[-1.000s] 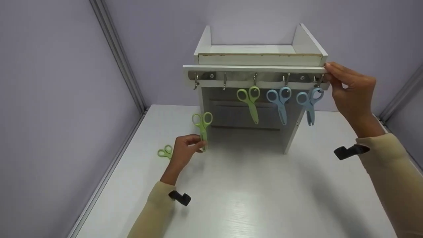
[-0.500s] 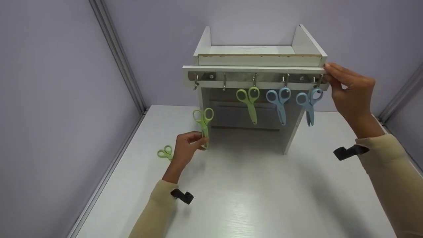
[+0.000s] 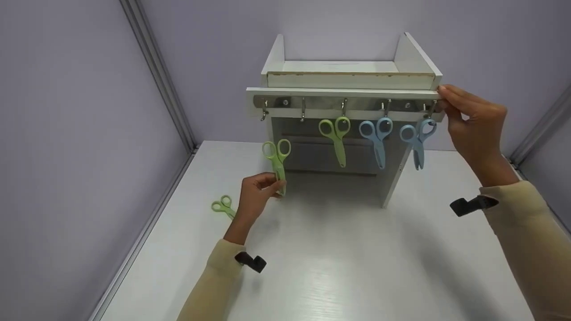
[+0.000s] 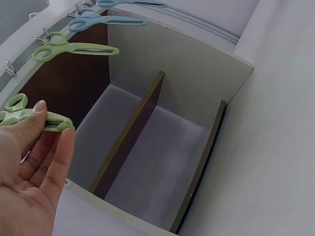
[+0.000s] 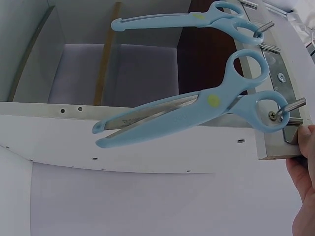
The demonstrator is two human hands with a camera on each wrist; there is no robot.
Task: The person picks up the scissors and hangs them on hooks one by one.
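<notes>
Scissors [image 3: 277,164], a green pair, stand upright in our left hand [image 3: 255,196], whose fingers [image 4: 55,157] and thumb pinch the closed blades near the tip, loops on top. Over the last second we have lifted this pair: it was lower, nearer the surface [image 3: 339,267], and now its loops sit closer under the rail [image 3: 343,103], below the two bare hooks [image 3: 303,111] at the left end. We judge the pair is on its way up to one of those hooks, with the lift about half made.

Our right hand [image 3: 473,129] has not moved: its fingers hold the right end of the rail, thumb beneath, steadying the shelf [image 3: 348,80]. Both sleeves are cream, each with a dark strap at the wrist.

Behind the left hand a second green pair [image 3: 222,206] lies flat on the surface, well apart from the shelf.

Farther off, three pairs hang by a loop from the rail: one green [image 3: 337,138] at the middle hook, then two blue [image 3: 378,139], the last [image 5: 197,110] just beside our right fingers. Under the rail the shelf is open, with a brown divider [image 4: 133,132] inside.

The surface is white with a faint grain. Pale lilac walls close it in, with metal strips running along the corners.
</notes>
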